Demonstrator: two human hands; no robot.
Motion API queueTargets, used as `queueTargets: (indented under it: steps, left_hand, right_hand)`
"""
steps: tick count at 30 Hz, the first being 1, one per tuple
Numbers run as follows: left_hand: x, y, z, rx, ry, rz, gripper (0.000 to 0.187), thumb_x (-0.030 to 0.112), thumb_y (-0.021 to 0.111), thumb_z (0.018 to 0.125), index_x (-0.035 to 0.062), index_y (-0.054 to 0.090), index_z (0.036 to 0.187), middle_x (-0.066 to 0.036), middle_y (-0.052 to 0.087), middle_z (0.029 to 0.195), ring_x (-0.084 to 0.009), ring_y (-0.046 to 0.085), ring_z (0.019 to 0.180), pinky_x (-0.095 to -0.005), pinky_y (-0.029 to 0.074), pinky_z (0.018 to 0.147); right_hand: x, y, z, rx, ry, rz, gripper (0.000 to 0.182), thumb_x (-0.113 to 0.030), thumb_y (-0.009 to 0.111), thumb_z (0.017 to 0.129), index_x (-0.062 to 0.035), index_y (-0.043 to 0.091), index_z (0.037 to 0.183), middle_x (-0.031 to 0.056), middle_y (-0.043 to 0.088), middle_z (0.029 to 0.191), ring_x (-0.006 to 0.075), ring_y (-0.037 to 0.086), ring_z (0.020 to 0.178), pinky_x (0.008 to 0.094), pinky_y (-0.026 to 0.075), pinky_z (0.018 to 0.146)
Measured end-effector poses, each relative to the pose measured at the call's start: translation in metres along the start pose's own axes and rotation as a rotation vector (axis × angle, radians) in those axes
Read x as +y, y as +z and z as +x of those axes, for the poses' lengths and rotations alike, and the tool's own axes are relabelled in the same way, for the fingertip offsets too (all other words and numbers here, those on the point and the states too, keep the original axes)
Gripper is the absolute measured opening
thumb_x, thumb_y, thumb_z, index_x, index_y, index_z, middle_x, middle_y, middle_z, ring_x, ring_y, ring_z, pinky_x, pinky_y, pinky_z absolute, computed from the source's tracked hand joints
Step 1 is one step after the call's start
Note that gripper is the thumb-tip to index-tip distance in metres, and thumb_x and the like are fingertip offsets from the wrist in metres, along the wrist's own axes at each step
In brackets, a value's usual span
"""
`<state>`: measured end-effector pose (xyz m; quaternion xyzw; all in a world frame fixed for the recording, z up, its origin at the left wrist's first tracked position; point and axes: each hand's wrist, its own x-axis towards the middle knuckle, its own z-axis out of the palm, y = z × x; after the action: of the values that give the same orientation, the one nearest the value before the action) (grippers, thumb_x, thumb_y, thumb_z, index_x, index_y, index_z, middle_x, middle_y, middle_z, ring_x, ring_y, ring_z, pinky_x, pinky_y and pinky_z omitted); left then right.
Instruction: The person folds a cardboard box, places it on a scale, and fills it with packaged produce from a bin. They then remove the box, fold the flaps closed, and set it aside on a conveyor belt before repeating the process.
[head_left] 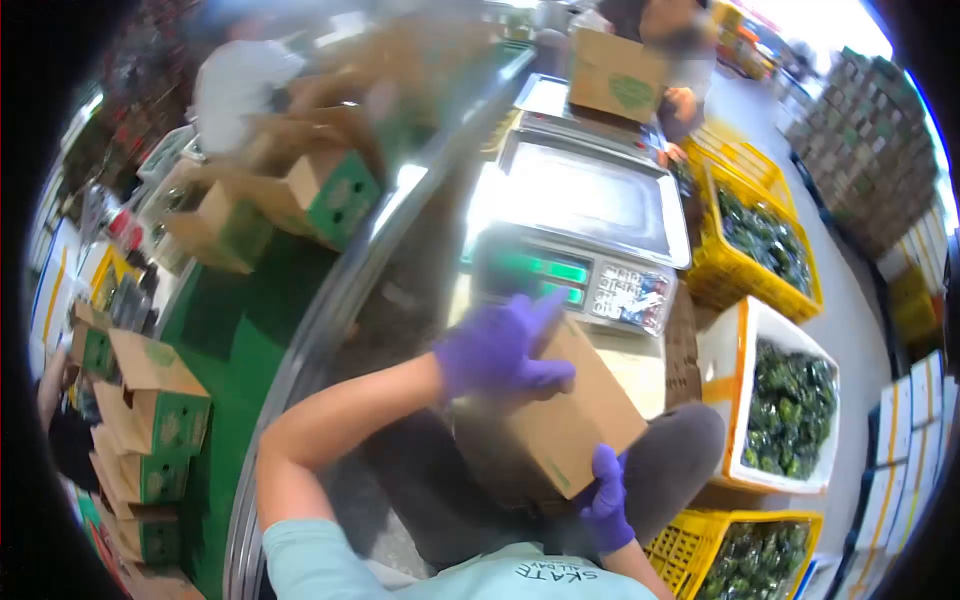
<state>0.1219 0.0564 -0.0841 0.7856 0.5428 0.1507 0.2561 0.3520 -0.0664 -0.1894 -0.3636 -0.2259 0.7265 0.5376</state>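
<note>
A brown cardboard box (pixel 585 410) lies tilted over my lap, its near corner toward me. My right hand (pixel 607 503), in a purple glove, grips that near end with the thumb up along its side. Also gloved in purple, my left hand (pixel 500 348) is over the box's far left end, thumb and fingers stretched apart and slightly blurred. Just beyond it stands a digital scale (pixel 585 200) with a bare steel tray, lit green displays and a keypad.
On the right are a white foam box (pixel 715 450) and yellow crates (pixel 720 290) of dark green wrapped produce. Across a metal rail (pixel 290 400), open cartons (pixel 160 390) line a green belt (pixel 215 440). Ahead, a person handles another carton (pixel 615 75) at a second scale.
</note>
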Motion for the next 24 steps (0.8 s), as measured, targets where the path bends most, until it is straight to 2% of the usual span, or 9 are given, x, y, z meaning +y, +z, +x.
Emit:
queueTargets:
  steps: [6,9,12,16,18,19,20,22,24]
  left_hand:
    - [0.004,-0.023,-0.038,0.173,0.052,-0.124,0.099,0.058,0.069,0.076,0.0015,0.027,0.146,-0.033,0.055,0.112,-0.0501,0.057,0.1,-0.0475,0.047,0.087]
    - [-0.002,-0.085,-0.079,0.488,0.211,-0.269,0.093,0.06,0.06,0.082,-0.0043,0.032,0.143,-0.031,0.05,0.127,-0.0453,0.054,0.114,-0.0452,0.041,0.099]
    - [-0.006,-0.123,-0.135,1.073,0.369,-0.102,0.08,0.055,0.05,0.091,-0.006,0.034,0.141,-0.024,0.048,0.135,-0.0362,0.052,0.122,-0.0438,0.036,0.106]
    - [0.009,-0.126,-0.183,1.646,0.407,-0.208,0.065,0.04,0.049,0.096,-0.0074,0.037,0.138,-0.022,0.045,0.138,-0.0324,0.05,0.124,-0.0423,0.04,0.106]
    - [0.002,-0.125,-0.188,1.682,0.435,0.025,0.067,0.04,0.048,0.097,-0.0087,0.033,0.139,-0.022,0.044,0.139,-0.0335,0.051,0.123,-0.0433,0.042,0.104]
    - [0.002,-0.123,-0.185,1.681,0.339,0.186,0.067,0.039,0.049,0.097,-0.0089,0.032,0.14,-0.022,0.043,0.139,-0.0339,0.05,0.124,-0.0441,0.039,0.106]
    - [0.0,-0.123,-0.179,1.672,0.23,0.253,0.068,0.038,0.051,0.096,-0.0101,0.031,0.14,-0.023,0.044,0.139,-0.0358,0.046,0.127,-0.0458,0.035,0.108]
    - [-0.026,-0.127,-0.179,1.466,-0.099,0.581,0.066,0.034,0.055,0.094,-0.007,0.034,0.141,-0.026,0.042,0.139,-0.0394,0.042,0.13,-0.0477,0.031,0.11]
    - [-0.068,-0.126,-0.172,1.24,-0.481,0.76,0.068,0.033,0.063,0.088,-0.0017,0.038,0.141,-0.027,0.041,0.141,-0.0425,0.036,0.133,-0.049,0.029,0.11]
  right_hand:
    - [-0.003,-0.006,0.009,-0.097,-0.088,0.0,0.053,-0.028,0.051,0.095,-0.0037,0.037,0.14,0.0132,0.053,0.132,0.0279,0.054,0.121,0.046,0.045,0.101]
    - [-0.02,0.038,0.029,-0.226,-0.033,-0.02,0.057,-0.037,0.052,0.095,-0.003,0.039,0.139,0.014,0.053,0.131,0.0283,0.054,0.119,0.0451,0.045,0.101]
    - [-0.018,0.098,0.06,-0.413,0.017,-0.039,0.057,-0.032,0.057,0.094,-0.0025,0.039,0.139,0.0147,0.049,0.134,0.0271,0.051,0.123,0.0435,0.043,0.101]
    - [0.048,0.228,0.106,-0.483,-0.117,-0.116,0.049,-0.025,0.063,0.088,-0.0032,0.044,0.127,0.0067,0.055,0.108,0.0192,0.054,0.097,0.0328,0.046,0.085]
    - [0.099,0.293,0.129,-0.317,-0.341,-0.415,0.05,-0.031,0.069,0.085,0.0021,0.048,0.117,0.0063,0.054,0.1,0.0173,0.052,0.094,0.031,0.045,0.081]
    - [0.12,0.322,0.139,-0.414,-0.18,-0.394,0.063,-0.039,0.072,0.082,0.0065,0.047,0.118,0.0143,0.054,0.106,0.0243,0.052,0.099,0.0355,0.044,0.088]
    - [0.18,0.346,0.165,-0.267,-0.664,-0.654,0.076,-0.05,0.07,0.08,0.0054,0.045,0.126,0.0244,0.052,0.119,0.0345,0.051,0.111,0.0416,0.041,0.096]
    - [0.172,0.387,0.138,0.007,-0.125,-0.846,0.098,-0.069,0.061,0.076,-0.0006,0.034,0.141,0.0255,0.04,0.141,0.0477,0.043,0.124,0.0507,0.037,0.103]
    - [0.168,0.387,0.143,-0.166,-0.012,-0.915,0.104,-0.074,0.056,0.077,-0.0002,0.028,0.144,0.0263,0.036,0.144,0.0447,0.043,0.126,0.0521,0.038,0.1]
